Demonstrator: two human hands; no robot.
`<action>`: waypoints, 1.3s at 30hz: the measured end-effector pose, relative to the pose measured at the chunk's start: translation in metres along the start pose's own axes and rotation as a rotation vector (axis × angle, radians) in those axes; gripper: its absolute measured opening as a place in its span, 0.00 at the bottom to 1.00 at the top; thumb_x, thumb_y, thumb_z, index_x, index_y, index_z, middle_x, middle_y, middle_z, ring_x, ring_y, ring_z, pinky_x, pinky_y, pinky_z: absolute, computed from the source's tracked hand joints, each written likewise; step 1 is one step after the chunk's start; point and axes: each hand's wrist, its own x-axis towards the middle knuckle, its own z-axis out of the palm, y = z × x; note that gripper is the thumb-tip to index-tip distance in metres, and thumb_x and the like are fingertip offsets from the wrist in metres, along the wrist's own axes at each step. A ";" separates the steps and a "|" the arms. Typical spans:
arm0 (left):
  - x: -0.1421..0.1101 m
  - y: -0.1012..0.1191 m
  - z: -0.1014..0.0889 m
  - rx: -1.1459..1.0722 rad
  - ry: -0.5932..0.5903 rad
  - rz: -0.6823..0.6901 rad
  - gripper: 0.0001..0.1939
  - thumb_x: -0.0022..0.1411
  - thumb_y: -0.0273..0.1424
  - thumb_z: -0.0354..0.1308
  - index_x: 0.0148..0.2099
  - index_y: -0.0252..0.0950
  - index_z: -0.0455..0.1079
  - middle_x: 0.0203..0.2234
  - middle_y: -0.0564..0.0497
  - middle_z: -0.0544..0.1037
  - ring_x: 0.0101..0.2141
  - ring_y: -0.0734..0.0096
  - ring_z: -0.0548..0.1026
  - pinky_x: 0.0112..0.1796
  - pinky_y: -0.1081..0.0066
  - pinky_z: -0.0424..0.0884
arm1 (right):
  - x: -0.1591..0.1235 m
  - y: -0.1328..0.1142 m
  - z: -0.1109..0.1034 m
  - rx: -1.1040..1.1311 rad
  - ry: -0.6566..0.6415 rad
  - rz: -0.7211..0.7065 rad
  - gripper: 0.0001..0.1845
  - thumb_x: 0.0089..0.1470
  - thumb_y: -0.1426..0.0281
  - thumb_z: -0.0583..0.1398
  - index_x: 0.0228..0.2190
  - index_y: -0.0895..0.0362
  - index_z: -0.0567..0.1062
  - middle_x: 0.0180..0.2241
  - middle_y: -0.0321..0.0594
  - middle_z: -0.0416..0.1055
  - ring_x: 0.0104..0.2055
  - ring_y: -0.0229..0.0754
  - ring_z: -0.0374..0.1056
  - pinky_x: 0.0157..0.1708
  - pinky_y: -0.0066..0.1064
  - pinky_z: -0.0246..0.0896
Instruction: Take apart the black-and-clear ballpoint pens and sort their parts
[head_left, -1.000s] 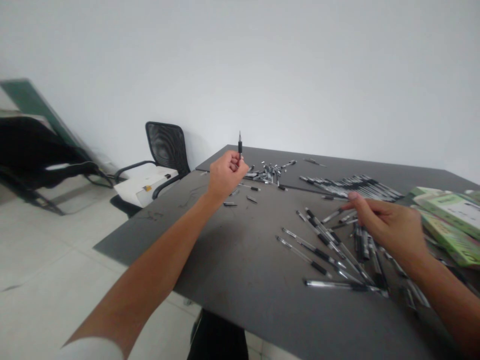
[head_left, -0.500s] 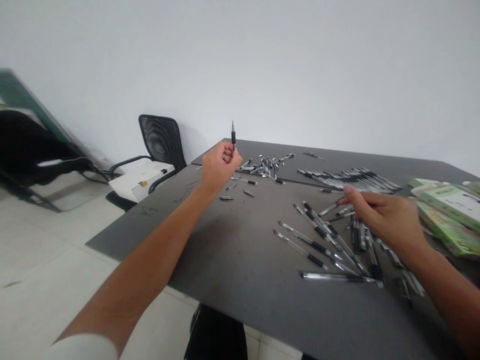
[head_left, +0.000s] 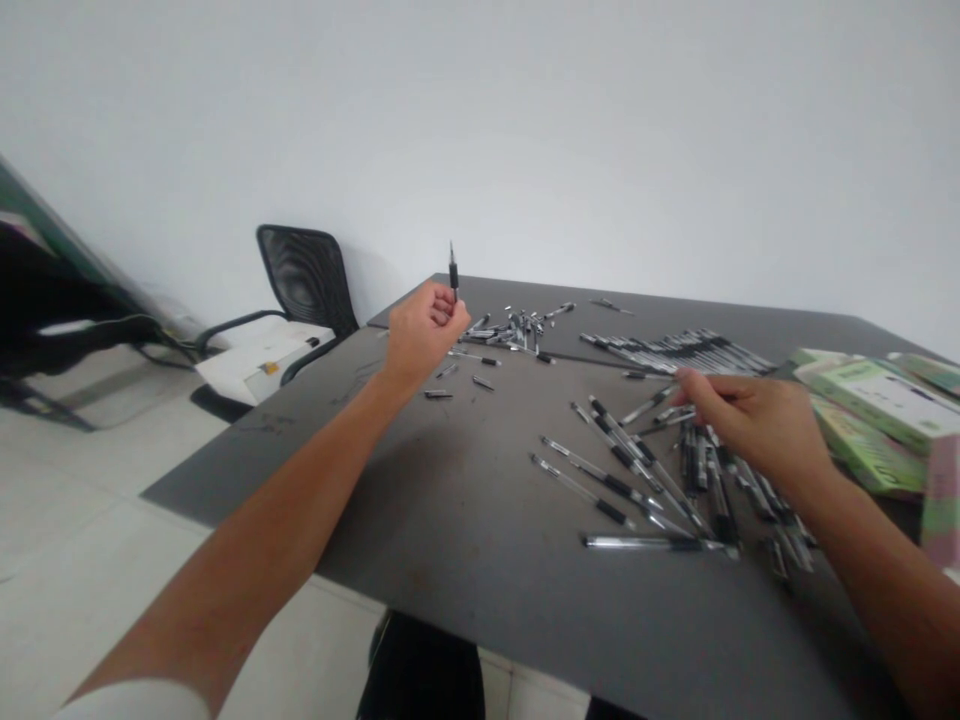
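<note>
Black pen (head_left: 453,272) stands upright from the raised left hand (head_left: 424,330), fingers clamped around it, above the far middle of the dark table (head_left: 450,500). The right hand (head_left: 750,420) reaches over loose pens (head_left: 622,460) at right, fingertips close together, though whether they pinch anything is hard to tell.

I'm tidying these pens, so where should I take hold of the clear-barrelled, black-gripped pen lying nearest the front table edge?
Pinch the clear barrel of the pen near its middle, coming from the front over the dark grey tabletop. It lies flat, with no pens on that side, while slanted black-and-clear pens crowd behind it, so coming from behind would probably disturb them.
</note>
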 end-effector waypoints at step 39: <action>0.002 0.021 -0.013 0.300 -0.423 0.031 0.10 0.76 0.32 0.53 0.47 0.34 0.75 0.38 0.46 0.85 0.36 0.62 0.83 0.30 0.67 0.67 | 0.270 -0.032 0.203 -0.504 -0.489 -0.222 0.19 0.69 0.60 0.65 0.56 0.54 0.78 0.58 0.46 0.76 0.54 0.51 0.76 0.52 0.46 0.77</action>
